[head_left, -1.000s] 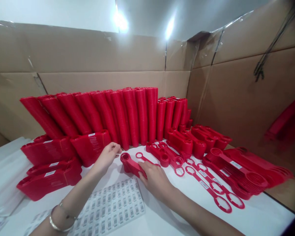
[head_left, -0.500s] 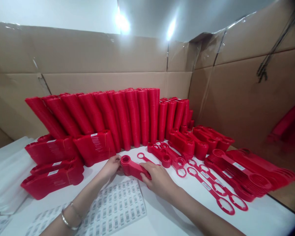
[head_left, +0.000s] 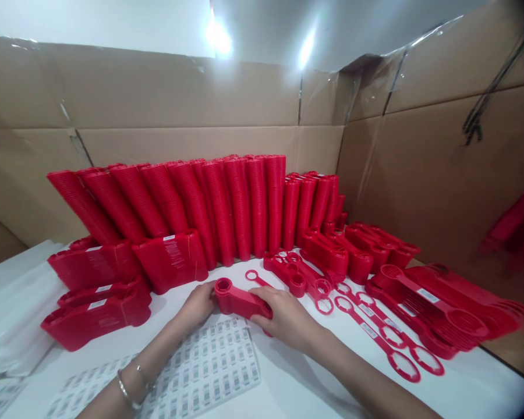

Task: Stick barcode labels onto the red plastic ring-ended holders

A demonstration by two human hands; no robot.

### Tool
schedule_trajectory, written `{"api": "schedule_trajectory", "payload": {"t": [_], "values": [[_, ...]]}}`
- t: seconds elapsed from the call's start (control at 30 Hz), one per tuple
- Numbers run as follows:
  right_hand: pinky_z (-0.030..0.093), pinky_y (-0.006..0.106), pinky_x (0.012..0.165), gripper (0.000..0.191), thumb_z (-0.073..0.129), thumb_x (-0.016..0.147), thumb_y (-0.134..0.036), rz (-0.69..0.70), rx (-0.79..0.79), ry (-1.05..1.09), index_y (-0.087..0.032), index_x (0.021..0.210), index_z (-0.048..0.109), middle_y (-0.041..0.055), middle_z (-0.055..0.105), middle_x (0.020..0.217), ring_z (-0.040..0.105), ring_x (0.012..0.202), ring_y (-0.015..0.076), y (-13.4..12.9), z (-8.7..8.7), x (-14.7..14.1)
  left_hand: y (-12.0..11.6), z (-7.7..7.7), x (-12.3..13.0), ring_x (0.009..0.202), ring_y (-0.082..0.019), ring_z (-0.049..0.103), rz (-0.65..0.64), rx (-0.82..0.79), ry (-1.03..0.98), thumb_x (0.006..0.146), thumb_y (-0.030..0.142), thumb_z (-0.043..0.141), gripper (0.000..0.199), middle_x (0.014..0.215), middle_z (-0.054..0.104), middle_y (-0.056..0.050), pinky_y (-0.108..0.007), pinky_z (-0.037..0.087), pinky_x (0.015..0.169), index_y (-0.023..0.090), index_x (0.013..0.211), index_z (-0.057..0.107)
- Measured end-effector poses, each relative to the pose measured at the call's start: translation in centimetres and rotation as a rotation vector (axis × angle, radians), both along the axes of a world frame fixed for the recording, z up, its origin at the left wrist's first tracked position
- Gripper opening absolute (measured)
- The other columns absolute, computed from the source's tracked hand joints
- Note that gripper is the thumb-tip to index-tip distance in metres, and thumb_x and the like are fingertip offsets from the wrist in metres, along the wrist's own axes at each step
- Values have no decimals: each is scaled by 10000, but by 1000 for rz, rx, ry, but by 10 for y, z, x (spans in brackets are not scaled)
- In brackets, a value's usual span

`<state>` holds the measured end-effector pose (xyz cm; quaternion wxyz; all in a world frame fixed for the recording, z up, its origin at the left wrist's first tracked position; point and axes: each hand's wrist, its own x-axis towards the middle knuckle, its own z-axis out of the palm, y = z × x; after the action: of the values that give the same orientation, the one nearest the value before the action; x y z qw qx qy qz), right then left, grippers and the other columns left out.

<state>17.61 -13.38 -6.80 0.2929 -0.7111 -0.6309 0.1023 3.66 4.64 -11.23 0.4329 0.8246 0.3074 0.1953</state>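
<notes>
Between my hands, above the white table, is a short stack of red plastic ring wrenches. My right hand is closed round its right end, with the thumb on the near side. At its left end, my left hand is closed against the ringed part; its fingertips are partly hidden behind the stack. Just behind lies a loose red wrench, partly covered by the held stack and my right hand. Below my left wrist lies a sheet of barcode labels.
Tall stacks of red wrenches line the cardboard wall. Banded bundles stand at left, near clear plastic bags. Loose labelled wrenches and fanned stacks spread across the white tabletop at right.
The held stack has tilted slightly in my hands, and something red now shows beneath its right end. Both hands keep nearly the same grip. The whole view has shifted a little.
</notes>
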Motion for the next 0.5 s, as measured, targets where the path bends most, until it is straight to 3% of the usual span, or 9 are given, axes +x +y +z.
{"api": "schedule_trajectory", "payload": {"t": [0.13, 0.27, 0.4, 0.5], "values": [[370, 251, 663, 331, 556, 717, -300, -15, -43, -35, -244, 1043, 546, 26, 619, 961, 568, 868, 198, 0, 4, 4, 0, 6, -2, 707, -177, 569, -73, 90, 50, 611, 98, 455, 172, 725, 656, -7, -239, 376, 635, 155, 691, 596], [348, 249, 585, 300, 582, 659, -304, -12, -200, -133, -220, 946, 552, 35, 621, 908, 576, 798, 208, 2, 16, 6, 0, 8, -3, 698, -178, 572, -102, 111, 74, 650, 134, 460, 134, 719, 657, -7, -238, 377, 633, 155, 672, 590], [327, 256, 545, 403, 630, 593, -370, -4, -366, -250, -201, 948, 540, 58, 615, 894, 575, 786, 238, 7, 34, 2, 1, 6, -5, 687, -185, 568, -96, 79, 43, 628, 122, 477, 138, 690, 646, -12, -241, 368, 612, 150, 690, 598], [321, 257, 533, 377, 587, 641, -380, 8, -423, -287, -189, 960, 532, 70, 613, 870, 582, 755, 233, 11, 41, -3, 0, 3, -6, 692, -186, 572, -95, 5, -21, 607, 102, 483, 164, 689, 644, -12, -245, 373, 618, 152, 706, 603]]}}
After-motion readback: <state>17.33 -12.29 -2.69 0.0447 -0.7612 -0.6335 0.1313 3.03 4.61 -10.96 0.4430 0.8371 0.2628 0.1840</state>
